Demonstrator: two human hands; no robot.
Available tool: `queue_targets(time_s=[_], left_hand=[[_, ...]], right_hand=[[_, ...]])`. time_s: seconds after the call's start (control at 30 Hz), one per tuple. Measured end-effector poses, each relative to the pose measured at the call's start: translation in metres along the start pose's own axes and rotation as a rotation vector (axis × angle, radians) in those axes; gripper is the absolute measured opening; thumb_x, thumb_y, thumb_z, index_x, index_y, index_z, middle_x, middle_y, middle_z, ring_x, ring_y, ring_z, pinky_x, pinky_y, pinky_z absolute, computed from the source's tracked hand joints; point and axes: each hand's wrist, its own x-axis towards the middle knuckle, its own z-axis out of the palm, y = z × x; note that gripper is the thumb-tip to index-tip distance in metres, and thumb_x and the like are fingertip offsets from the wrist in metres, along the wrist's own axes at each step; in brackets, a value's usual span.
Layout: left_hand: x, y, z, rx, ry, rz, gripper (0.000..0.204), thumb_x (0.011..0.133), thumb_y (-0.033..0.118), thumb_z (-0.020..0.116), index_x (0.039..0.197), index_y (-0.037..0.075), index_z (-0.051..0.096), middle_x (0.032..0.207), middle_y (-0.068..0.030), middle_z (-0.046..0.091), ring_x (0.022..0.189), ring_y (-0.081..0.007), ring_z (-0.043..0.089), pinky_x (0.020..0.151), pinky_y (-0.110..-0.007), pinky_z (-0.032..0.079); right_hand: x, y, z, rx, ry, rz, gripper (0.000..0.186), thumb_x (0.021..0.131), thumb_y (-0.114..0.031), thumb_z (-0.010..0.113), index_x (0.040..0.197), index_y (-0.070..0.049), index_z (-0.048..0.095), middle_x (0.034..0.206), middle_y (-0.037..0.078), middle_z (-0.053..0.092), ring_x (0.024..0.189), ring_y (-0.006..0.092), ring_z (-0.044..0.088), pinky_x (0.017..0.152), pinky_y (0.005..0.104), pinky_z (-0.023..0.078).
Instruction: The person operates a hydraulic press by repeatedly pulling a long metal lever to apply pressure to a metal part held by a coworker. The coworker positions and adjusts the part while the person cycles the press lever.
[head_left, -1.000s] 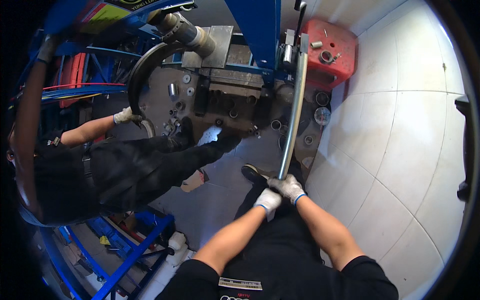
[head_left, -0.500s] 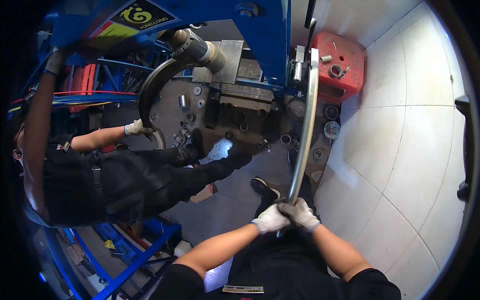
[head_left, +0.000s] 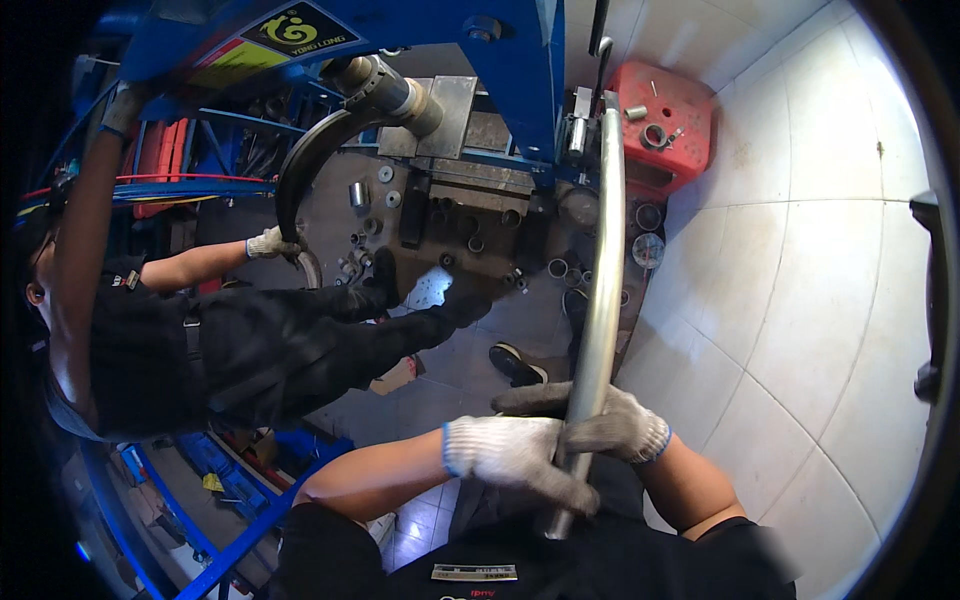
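A long, slightly curved metal pipe [head_left: 606,270] runs from near the red stool down toward my body. Both my hands wear pale knitted gloves with dark palms. My left hand [head_left: 510,452] is closed round the pipe near its lower end. Just above it my right hand [head_left: 622,425] grips the pipe from the other side. Its thumb lies across the front while the fingers reach out behind the pipe to the left. The pipe's near end [head_left: 558,524] sticks out below my left hand, in front of my dark shirt.
A co-worker [head_left: 240,345] in dark clothes stands at the left, one gloved hand [head_left: 272,243] at a dark curved part [head_left: 300,180]. A blue machine frame [head_left: 510,80] fills the top. A red stool [head_left: 668,110] holds small metal parts. Rings [head_left: 557,268] litter the floor beside the tiled wall [head_left: 800,300].
My hands and the pipe have come up closer to me, and the pipe looks larger. My hands have spread apart somewhat along it. The co-worker has barely moved.
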Motion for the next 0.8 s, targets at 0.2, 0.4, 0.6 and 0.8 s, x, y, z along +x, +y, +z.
queue_targets(time_s=[0.2,0.4,0.6,0.8], left_hand=[[0.157,-0.161,-0.046,0.521,0.737,-0.452,0.045,0.09,0.041,0.062,0.116,0.006,0.071,0.111,-0.0185,0.074,0.109,-0.0339,0.07,0.091,-0.045,0.055],[0.106,-0.123,-0.02,0.243,0.407,-0.119,0.051,0.09,0.042,0.073,0.126,0.007,0.065,0.124,-0.0133,0.069,0.106,-0.0287,0.068,0.094,-0.04,0.054],[-0.001,-0.046,0.025,-0.459,0.041,0.338,0.038,0.087,0.022,0.08,0.114,-0.002,0.068,0.102,-0.0121,0.071,0.096,-0.019,0.068,0.085,-0.035,0.056],[0.128,-0.158,-0.015,0.365,0.749,0.095,0.021,0.084,0.015,0.073,0.098,0.001,0.071,0.084,-0.0143,0.075,0.081,-0.0336,0.073,0.075,-0.043,0.059]], right_hand=[[0.055,0.102,-0.095,-0.814,0.772,0.669,0.06,0.081,-0.053,0.078,0.117,-0.005,0.074,0.109,0.018,0.075,0.098,0.0274,0.074,0.085,0.036,0.058],[0.021,0.054,-0.072,-0.616,0.199,0.458,0.084,0.081,-0.056,0.08,0.137,0.003,0.059,0.127,0.018,0.068,0.119,0.0186,0.062,0.104,0.0356,0.05],[-0.023,-0.01,0.028,-0.133,0.119,-0.019,0.074,0.086,-0.044,0.075,0.139,0.002,0.057,0.134,0.018,0.063,0.122,0.0234,0.061,0.105,0.0406,0.049],[0.037,0.087,-0.04,-0.511,0.774,0.529,0.051,0.086,-0.043,0.075,0.119,-0.004,0.071,0.109,0.017,0.074,0.102,0.024,0.07,0.094,0.038,0.054]])
